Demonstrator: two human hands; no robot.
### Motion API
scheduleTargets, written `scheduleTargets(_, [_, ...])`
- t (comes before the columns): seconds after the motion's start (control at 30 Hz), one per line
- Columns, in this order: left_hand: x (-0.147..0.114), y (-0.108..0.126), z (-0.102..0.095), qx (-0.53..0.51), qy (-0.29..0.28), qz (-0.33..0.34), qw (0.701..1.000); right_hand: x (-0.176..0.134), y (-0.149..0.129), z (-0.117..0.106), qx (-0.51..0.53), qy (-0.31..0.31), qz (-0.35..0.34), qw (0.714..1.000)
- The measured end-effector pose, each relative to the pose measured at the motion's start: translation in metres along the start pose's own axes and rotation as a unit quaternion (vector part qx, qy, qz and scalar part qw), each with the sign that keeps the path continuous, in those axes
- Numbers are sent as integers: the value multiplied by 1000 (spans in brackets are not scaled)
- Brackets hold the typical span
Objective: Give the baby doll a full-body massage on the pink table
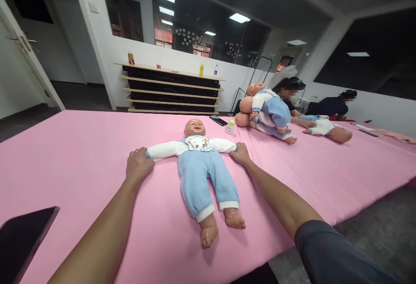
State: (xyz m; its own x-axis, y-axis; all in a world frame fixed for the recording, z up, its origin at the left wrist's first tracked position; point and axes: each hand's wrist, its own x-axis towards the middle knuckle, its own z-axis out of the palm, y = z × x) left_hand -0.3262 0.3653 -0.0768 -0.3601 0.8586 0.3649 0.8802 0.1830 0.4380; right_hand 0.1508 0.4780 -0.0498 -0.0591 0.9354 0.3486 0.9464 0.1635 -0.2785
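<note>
A baby doll point(203, 169) lies on its back on the pink table cover point(97, 145), its head away from me and its feet toward me. It wears light blue fleece overalls with an elephant on the chest and white sleeves. Both its arms are stretched out sideways. My left hand point(139, 163) is closed around the sleeve end at the picture's left, hiding the doll's hand there. On the other side, my right hand point(240, 154) grips the opposite sleeve end, and that doll hand is hidden too.
A small bottle with a green cap point(230, 127) and a phone point(218, 120) lie beyond the doll. Several dolls point(268, 111) are piled at the right. A co-worker point(290, 93) handles another doll point(325, 126). A dark tablet or phone point(26, 240) sits at the near left.
</note>
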Motion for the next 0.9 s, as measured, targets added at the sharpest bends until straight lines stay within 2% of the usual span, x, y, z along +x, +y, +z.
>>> scheduleTargets(0.27, [-1, 1, -10, -78, 18, -32, 996, 4, 19, 15, 89, -13, 16, 996])
scheduleTargets(0.47, [-3, 4, -11, -148, 86, -75, 982, 2, 23, 17, 148, 35, 12, 988])
scheduleTargets(0.63, [3, 2, -7, -182, 95, -102, 973, -4, 16, 13, 220, 56, 24, 974])
scheduleTargets(0.8, [7, -1, -6, -203, 102, -125, 966, -3, 21, 12, 350, 63, 38, 934])
scheduleTargets(0.9, [8, -5, -4, -203, 111, -130, 964, 1, 30, 12, 477, 48, 77, 874])
